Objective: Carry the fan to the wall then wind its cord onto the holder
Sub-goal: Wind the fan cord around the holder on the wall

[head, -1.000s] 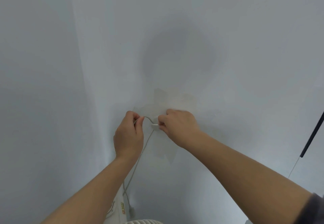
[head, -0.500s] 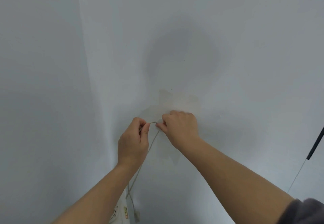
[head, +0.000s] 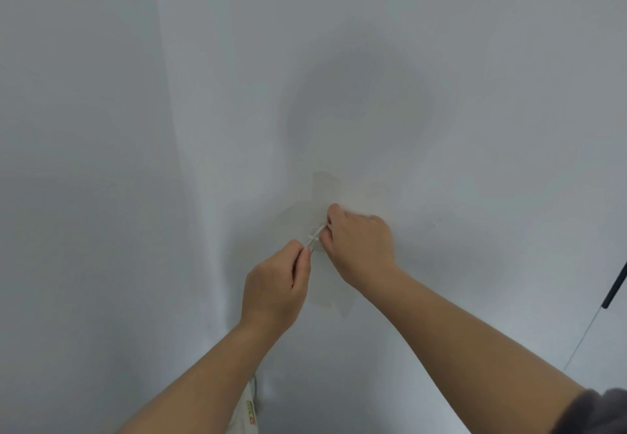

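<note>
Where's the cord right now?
Head view, centre: a short pale stretch of cord runs from the pinching left hand up to the right hand, against the patched wall above the fan.

The smooth painted wall is a plain pale grey-white with no pattern, dimmer toward the left. A soft round shadow darkens it to mid grey above the middle. Below that, an irregular flat creamy-beige patch stands out faintly against the grey. The thin off-white plastic cord crossing it is almost the same tone. At the bottom edge, the white plastic fan body carries a small label with green and red-orange marks. A dark charcoal fabric sleeve fills the lower right corner. At the right edge, a slim black rod meets a thin grey line.
</note>
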